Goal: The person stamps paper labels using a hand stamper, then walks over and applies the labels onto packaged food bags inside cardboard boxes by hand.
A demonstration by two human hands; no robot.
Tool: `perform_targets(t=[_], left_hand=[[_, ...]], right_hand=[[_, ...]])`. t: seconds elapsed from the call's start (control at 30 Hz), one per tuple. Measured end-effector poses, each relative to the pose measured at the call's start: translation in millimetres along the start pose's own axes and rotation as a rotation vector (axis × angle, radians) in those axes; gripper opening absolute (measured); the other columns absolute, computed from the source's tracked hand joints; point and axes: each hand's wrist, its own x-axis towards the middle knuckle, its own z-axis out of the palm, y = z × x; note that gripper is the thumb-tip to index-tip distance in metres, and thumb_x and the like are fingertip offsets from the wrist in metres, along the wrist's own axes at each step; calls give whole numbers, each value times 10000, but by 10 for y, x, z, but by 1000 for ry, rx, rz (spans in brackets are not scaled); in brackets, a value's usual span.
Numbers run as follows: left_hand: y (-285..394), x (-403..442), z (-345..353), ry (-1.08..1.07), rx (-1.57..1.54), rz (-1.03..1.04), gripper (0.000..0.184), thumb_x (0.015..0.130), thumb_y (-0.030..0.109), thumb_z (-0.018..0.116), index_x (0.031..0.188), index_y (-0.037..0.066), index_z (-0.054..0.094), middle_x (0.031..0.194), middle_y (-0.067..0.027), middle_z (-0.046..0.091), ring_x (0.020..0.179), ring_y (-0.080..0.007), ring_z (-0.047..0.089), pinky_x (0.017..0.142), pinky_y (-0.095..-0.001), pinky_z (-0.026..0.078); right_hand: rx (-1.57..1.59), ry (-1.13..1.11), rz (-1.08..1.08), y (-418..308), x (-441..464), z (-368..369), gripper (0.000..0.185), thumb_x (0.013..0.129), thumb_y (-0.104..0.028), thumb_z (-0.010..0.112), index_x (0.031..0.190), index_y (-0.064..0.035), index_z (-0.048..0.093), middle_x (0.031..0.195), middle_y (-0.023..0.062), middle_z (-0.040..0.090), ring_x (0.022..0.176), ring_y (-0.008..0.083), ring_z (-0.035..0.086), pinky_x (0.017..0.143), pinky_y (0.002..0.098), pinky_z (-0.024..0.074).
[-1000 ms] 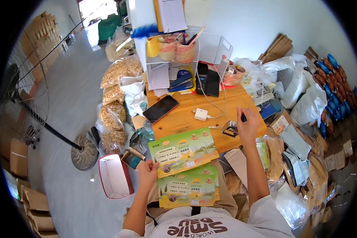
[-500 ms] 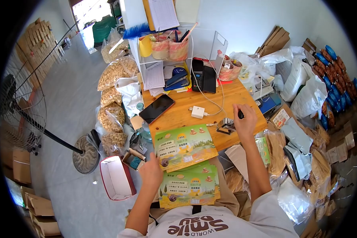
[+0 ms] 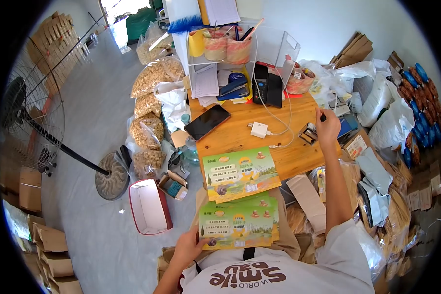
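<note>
The wooden desk (image 3: 299,157) fills the middle, with a white rack (image 3: 272,49) at its far side, where cups keep pens upright and probably within reach. On the floor to the left sits an open box (image 3: 151,208), just beside a smaller one (image 3: 173,186).

A green printed sheet (image 3: 242,174) lies face up across the desk's near edge, seemingly to give it a firm backing. Below it, a pile of similar sheets (image 3: 237,225) rests on the person's lap, which serves as a second shelf. The left hand (image 3: 188,247) pinches the pile's near-left corner, thumb on top, likely to steady it. The right hand (image 3: 330,128) is raised over the desk's right side, fingers closed round a black knob (image 3: 323,117).

A phone (image 3: 208,122) lies flat, well apart from both hands. Just beside the right hand is a small metal device (image 3: 308,134); whether the knob joins it, I cannot tell.
</note>
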Motion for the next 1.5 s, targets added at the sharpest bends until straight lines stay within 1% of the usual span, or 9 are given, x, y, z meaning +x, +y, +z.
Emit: perform_targets(t=[0.17,0.43,0.5,0.73,0.97,1.03,1.37,1.43,1.5], left_hand=[[-78,128,3,165,-60,52,644,753,204,728,1245,-49,398,1225,-234,454,1059,-367,494,846,-398,429],[-473,457,384,282,-18,92,806,784,229,702,1335,-144,248,1349,-342,325,1263,-430,340,1044,-416,299],[-435,458,468,123,-557,7,804,790,246,689,1339,-142,249,1385,-348,276,1308,-437,283,1069,-415,263],[-211,345,405,107,-61,268,723,791,274,666,1326,-86,341,1415,-351,211,1326,-460,227,1076,-455,231],[-79,234,356,9,-11,376,725,783,270,674,1347,-39,339,1474,-297,119,1371,-442,117,1102,-482,115],[-122,215,381,-12,-96,368,736,783,252,681,1357,-37,322,1480,-286,121,1381,-425,102,1110,-466,86],[-18,2,225,-259,-744,48,368,832,75,664,1149,-32,510,1008,-105,621,920,-158,570,827,-284,467],[135,69,77,-199,-756,64,316,835,77,663,1109,-30,545,970,-101,636,899,-162,580,823,-277,466],[247,195,-78,-46,-582,265,291,806,49,676,1072,-27,583,995,-111,653,939,-188,607,842,-288,469]], right_hand=[[-60,-190,23,128,-39,148,310,772,-264,687,985,-43,644,834,150,606,766,355,596,637,418,474],[-12,-209,102,-135,-300,-417,668,754,-266,695,1310,-37,404,1094,176,506,940,344,570,763,412,482],[63,-171,100,-228,-651,-637,657,775,-239,682,1304,10,384,1098,198,501,1021,354,531,846,414,447],[244,-1160,380,-784,-2375,-1182,666,872,-381,554,1242,138,359,1334,353,304,1237,446,342,1027,449,304],[348,-934,158,-1186,-2527,-1436,653,856,-320,599,1303,70,327,1325,312,323,1226,427,366,1021,432,316],[738,-1147,600,-1211,-2472,-1502,648,842,-173,631,1352,25,285,1329,214,366,1212,310,431,988,384,363],[1145,-1073,918,-1171,-2095,-1725,620,815,-31,640,1339,-10,310,1252,84,463,1159,151,428,969,306,368],[967,-962,451,-1070,-1983,-1621,533,843,-4,597,1322,1,362,1235,99,490,1173,166,444,964,293,369],[1052,-877,491,-1102,-1767,-1516,469,842,10,588,1274,-1,408,1201,94,512,1151,167,461,964,294,364]])
